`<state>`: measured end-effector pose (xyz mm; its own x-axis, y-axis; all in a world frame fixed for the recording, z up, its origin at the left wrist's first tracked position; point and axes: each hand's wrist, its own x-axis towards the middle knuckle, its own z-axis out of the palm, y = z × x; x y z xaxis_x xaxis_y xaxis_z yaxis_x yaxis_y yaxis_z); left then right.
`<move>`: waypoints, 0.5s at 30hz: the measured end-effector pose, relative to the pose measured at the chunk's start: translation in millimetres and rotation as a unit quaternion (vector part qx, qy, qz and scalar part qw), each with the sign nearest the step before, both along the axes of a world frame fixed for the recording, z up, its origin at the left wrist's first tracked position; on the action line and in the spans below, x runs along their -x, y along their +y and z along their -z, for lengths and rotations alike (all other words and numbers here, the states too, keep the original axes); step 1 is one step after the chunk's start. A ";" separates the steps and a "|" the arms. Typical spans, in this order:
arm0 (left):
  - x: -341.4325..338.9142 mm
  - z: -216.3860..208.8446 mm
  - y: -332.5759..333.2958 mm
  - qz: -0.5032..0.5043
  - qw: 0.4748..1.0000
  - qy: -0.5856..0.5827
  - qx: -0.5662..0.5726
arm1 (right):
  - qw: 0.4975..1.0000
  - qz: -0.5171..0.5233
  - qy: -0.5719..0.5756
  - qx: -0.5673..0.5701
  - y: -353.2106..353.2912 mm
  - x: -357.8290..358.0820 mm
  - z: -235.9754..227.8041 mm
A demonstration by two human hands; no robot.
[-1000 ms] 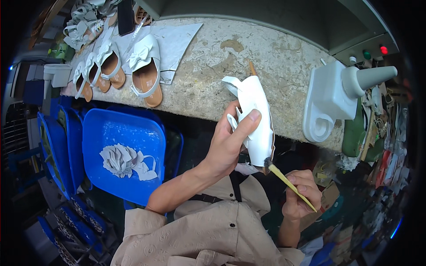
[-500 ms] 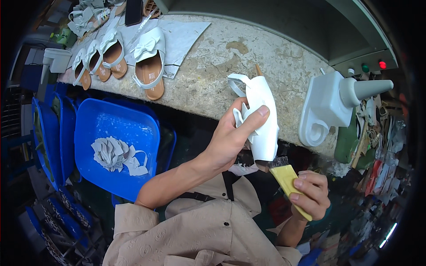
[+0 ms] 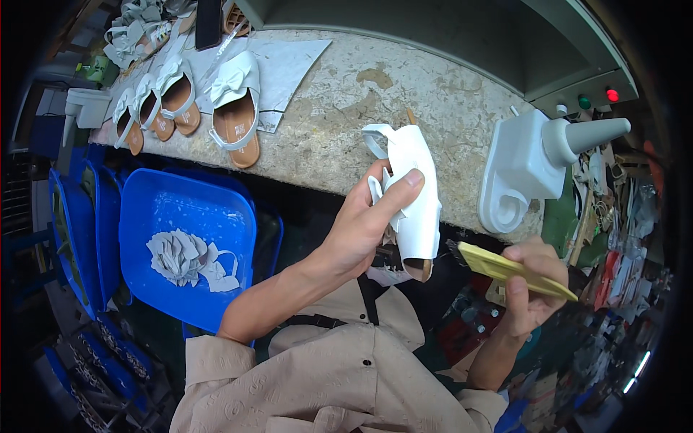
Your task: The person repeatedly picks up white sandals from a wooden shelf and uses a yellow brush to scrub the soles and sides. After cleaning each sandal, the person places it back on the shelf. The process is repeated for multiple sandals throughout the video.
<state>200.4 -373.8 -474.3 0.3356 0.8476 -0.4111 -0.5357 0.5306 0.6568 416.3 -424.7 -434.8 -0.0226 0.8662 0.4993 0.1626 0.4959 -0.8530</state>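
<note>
My left hand [image 3: 368,216] is closed around a white sandal [image 3: 422,206], its thumb pressed on the white upper. The sandal is held tilted with its strap loop up, off the bench's near edge, and a brown sole shows at its lower opening. In my right hand [image 3: 538,281] is a flat brush [image 3: 487,260] with a yellow handle, gripped between thumb and fingers. The brush's dark bristles point left toward the sandal, a small gap away from it. A white plastic container [image 3: 523,162] with a grey cone-shaped spout stands on the bench just beyond the brush.
Several white sandals with bows [image 3: 237,76] line the left of the worn bench [image 3: 317,137]. Below them, a blue tub [image 3: 137,245] holds a bunch of white strap pieces [image 3: 177,256]. A grey machine housing [image 3: 433,29] with coloured buttons borders the bench's back.
My right hand has moved right and slightly up, taking the brush away from the sandal's lower opening. The brush has turned flatter. My left hand keeps its hold on the sandal.
</note>
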 end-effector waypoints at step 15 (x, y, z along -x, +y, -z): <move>2.4 -1.7 5.8 -0.007 0.990 0.054 -0.127 | 0.910 0.046 -0.412 -0.007 -4.6 32.4 -6.3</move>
